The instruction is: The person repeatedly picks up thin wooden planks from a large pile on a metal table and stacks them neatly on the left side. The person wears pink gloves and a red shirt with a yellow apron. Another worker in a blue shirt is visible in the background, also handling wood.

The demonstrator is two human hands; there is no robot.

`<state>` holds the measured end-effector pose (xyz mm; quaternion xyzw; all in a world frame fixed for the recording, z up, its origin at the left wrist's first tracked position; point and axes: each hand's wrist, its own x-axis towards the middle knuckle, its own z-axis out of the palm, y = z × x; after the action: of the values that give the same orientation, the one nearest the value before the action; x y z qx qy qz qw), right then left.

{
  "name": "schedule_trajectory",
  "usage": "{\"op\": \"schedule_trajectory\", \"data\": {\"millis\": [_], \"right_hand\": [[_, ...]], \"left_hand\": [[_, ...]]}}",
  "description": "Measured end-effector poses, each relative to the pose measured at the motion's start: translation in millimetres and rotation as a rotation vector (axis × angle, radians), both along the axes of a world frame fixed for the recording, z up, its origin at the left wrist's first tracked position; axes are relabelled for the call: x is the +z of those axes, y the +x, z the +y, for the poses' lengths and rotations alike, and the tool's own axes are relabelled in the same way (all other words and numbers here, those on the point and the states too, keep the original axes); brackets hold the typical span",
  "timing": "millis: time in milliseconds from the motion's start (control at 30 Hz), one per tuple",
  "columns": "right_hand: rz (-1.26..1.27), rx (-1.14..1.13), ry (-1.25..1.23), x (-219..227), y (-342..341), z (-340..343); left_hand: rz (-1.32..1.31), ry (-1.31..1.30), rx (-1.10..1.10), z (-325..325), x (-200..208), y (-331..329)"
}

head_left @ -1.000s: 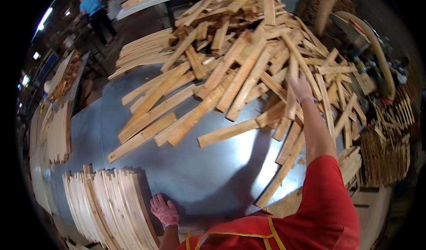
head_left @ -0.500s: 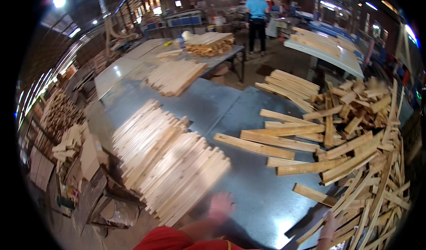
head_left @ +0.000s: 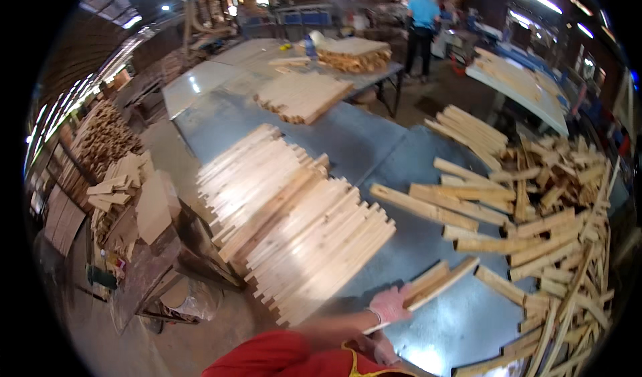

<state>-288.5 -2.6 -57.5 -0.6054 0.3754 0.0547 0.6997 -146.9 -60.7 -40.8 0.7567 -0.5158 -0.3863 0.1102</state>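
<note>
My left hand [head_left: 390,305], in a pale pink glove, is closed over a pair of wooden strips [head_left: 441,282] that slant away to the right above the metal table. Close to my body, below the left wrist, is my right hand [head_left: 384,349], at the near end of those strips. The left forearm and blur hide its fingers, so its grip cannot be made out. Left of my hands, many pale strips lie side by side as a flat panel [head_left: 314,250] with uneven ends; a darker strip runs through its middle.
A jumbled heap of wooden strips [head_left: 562,243] covers the table's right side. Farther back on the metal table [head_left: 381,136] lie another panel [head_left: 304,96] and a stack of strips [head_left: 354,54]. A person in a blue shirt [head_left: 423,12] stands beyond. Wood piles [head_left: 103,136] line the left.
My right hand has come from the heap at the right to near my body. My left hand, open over the table before, has moved right and now grips two strips. The view has shifted.
</note>
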Motion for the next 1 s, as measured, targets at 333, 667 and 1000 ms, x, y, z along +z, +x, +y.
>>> {"op": "schedule_trajectory", "data": {"millis": [333, 667, 1000], "right_hand": [[0.066, -0.66, -0.395, -8.8, -176.9, -90.5], [0.959, -1.065, -0.926, -0.9, -499.2, -186.6], [0.945, -0.558, -0.767, 54.5, -493.6, -227.6]], "left_hand": [[-0.411, -0.302, -0.15, 8.2, -42.9, -19.7], [-1.152, -0.46, 0.021, 57.1, -49.7, 71.5], [-0.619, -0.283, -0.229, 38.3, -72.1, -49.8]]}}
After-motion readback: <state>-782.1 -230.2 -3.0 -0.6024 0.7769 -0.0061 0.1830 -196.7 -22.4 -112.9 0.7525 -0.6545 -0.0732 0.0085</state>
